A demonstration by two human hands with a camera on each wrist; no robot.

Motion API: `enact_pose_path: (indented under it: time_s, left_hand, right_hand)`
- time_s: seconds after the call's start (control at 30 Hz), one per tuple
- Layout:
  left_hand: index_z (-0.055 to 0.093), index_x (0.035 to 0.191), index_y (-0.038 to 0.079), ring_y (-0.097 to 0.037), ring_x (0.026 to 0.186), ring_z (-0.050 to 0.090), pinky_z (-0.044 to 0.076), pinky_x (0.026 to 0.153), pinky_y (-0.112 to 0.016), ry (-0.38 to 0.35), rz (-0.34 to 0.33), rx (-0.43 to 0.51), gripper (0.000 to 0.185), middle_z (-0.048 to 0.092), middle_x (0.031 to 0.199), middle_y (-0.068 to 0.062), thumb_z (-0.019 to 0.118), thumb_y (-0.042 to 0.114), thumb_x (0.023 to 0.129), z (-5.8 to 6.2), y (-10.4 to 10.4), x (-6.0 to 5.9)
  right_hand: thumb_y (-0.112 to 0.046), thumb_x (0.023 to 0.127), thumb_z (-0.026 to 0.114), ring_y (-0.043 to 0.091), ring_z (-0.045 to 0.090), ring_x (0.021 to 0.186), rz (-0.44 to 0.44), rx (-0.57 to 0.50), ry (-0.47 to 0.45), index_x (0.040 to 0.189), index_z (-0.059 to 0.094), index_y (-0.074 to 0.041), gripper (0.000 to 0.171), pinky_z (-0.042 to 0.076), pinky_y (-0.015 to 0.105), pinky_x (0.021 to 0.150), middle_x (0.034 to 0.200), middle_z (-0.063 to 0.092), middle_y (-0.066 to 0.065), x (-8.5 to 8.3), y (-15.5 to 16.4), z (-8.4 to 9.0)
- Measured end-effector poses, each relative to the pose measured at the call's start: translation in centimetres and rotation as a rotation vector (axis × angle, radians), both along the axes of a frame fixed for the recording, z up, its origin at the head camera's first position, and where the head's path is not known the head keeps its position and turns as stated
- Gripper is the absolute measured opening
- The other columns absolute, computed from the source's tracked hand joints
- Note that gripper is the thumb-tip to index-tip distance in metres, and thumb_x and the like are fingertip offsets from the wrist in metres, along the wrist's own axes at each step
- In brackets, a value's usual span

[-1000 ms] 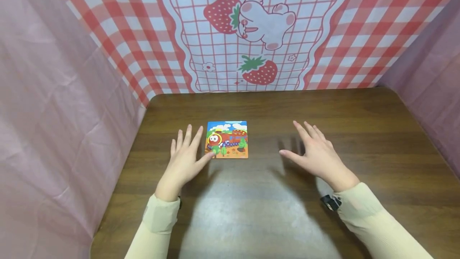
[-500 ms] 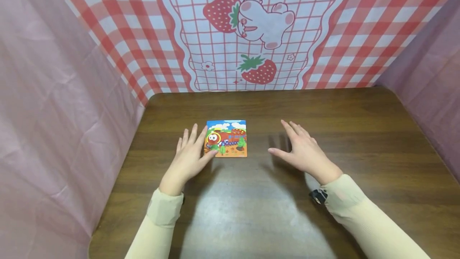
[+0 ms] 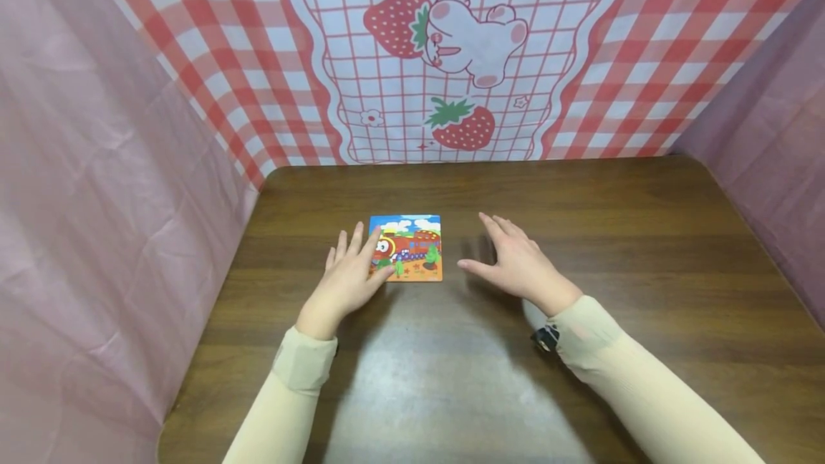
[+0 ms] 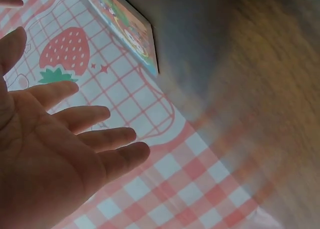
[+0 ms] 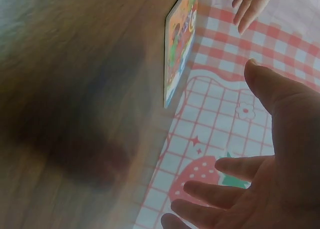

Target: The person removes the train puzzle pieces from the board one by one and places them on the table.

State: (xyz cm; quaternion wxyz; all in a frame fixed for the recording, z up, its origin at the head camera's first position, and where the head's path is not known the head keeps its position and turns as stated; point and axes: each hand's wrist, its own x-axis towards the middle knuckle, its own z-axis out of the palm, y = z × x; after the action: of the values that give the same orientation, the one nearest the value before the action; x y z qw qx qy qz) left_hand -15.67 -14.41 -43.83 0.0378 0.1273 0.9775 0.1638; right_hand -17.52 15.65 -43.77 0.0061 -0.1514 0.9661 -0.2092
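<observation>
A square picture board (image 3: 412, 253) printed with a red cartoon train lies flat on the table. Over its left edge hovers my left hand (image 3: 344, 281), fingers spread and nearly straight, holding nothing. My right hand (image 3: 518, 263) is held in the air to the right of the board, thumb apart from the fingers, with nothing in it. Seen low from the left wrist view, the board (image 4: 132, 31) is apart from that hand's fingertips. In the right wrist view a gap separates the board (image 5: 180, 44) from the right hand (image 5: 260, 174).
The brown wooden table (image 3: 612, 235) has rounded corners. Behind it hangs a red-and-white checked cloth (image 3: 490, 56) with strawberries. Pink curtains (image 3: 103, 199) close off both sides. A dark device (image 3: 546, 338) is strapped at the right wrist.
My right hand has moved left, closer to the board. The left hand has shifted slightly right, so its fingers now overlap the board's left edge in view. The board stays in place.
</observation>
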Motion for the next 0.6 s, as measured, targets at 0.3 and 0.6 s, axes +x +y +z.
enact_pose_path:
  time_s: [0.3, 0.6]
  left_hand:
    - [0.019, 0.146, 0.019, -0.041, 0.131, 0.004, 0.011, 0.099, -0.059, -0.028, -0.025, -0.022, 0.073, 0.007, 0.149, -0.016, 0.047, 0.053, 0.088, -0.8, 0.7, -0.9]
    - [0.022, 0.146, 0.020, -0.041, 0.131, 0.006, 0.015, 0.099, -0.059, -0.062, -0.052, -0.055, 0.073, 0.010, 0.148, -0.017, 0.050, 0.052, 0.087, -1.7, 1.5, -1.6]
  right_hand:
    - [-0.072, 0.070, 0.053, 0.032, 0.025, 0.128, 0.022, 0.005, -0.032, 0.145, 0.022, -0.014, 0.099, 0.026, 0.058, 0.095, 0.142, 0.029, 0.014, -1.1, -1.8, 0.0]
    - [-0.068, 0.072, 0.056, 0.032, 0.032, 0.125, 0.042, 0.009, -0.038, 0.142, 0.028, -0.010, 0.096, 0.030, 0.053, 0.095, 0.140, 0.033, 0.015, -2.4, -3.5, -0.7]
